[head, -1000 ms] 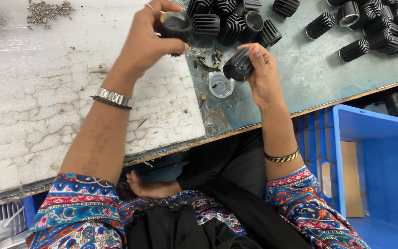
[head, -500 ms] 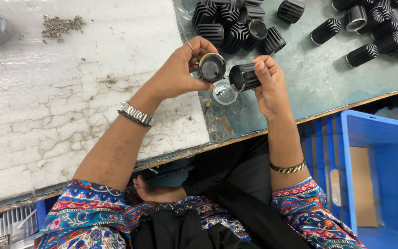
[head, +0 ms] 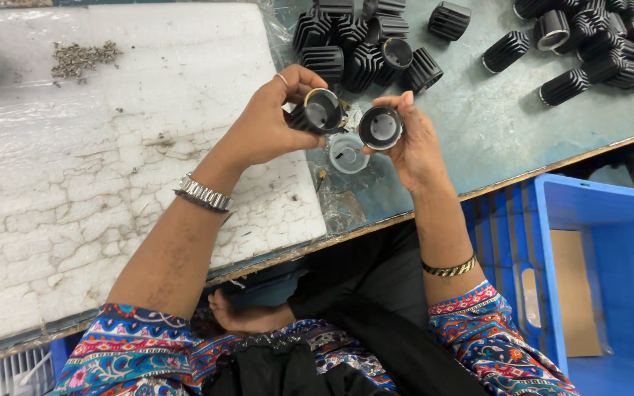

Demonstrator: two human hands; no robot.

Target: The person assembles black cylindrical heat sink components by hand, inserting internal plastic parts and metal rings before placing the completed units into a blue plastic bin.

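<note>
Nearest me, a blue crate point(head: 610, 242) sat below the worktop point(head: 493, 139) edge at my right. Above the worktop my left hand point(head: 266, 128) had its grip closed around a black finned housing point(head: 319, 111), open end facing me. Just beside it, my right hand point(head: 414, 143) gripped a second black finned housing point(head: 381, 127). A small clear cap point(head: 348, 153) lay beneath them. Farther off lay a pile of finned housings point(head: 365, 44) and loose screws point(head: 82, 57).

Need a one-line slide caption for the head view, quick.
Left hand and right hand each hold a black finned cup, open ends up.
</note>
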